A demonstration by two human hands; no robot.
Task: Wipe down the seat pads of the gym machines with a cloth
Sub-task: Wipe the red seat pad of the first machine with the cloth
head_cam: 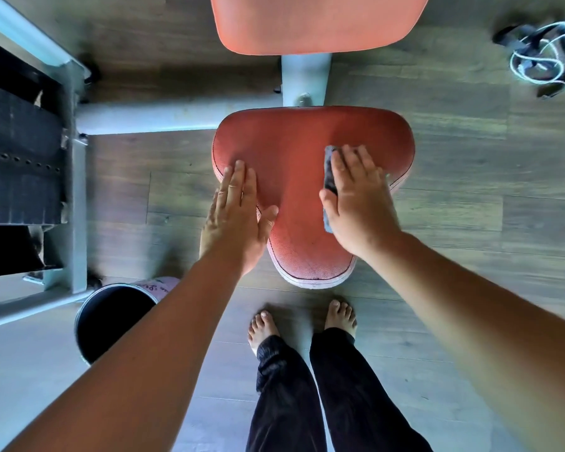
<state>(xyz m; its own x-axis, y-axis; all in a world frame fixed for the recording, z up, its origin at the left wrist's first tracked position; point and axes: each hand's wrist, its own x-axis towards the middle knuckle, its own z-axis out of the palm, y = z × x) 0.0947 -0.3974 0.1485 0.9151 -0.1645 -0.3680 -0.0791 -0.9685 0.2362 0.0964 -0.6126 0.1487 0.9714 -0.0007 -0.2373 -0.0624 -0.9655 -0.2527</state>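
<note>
Pressing flat, lightly spread right fingers (356, 164) onto the dark cloth (329, 177) on the red seat pad (294, 164), right hand (356, 203) wiping; bracing with left hand (235, 216), fingers together; better keeping even pressure, overlapping strokes toward the edges.

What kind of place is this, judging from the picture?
Most likely a gym: a red padded seat pad on a pale metal frame, and a black weight stack at the left.

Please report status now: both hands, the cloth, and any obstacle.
Right hand flat, pressing dark grey cloth on red padded seat. Left hand flat, open on seat edge. Nothing blocking.
</note>
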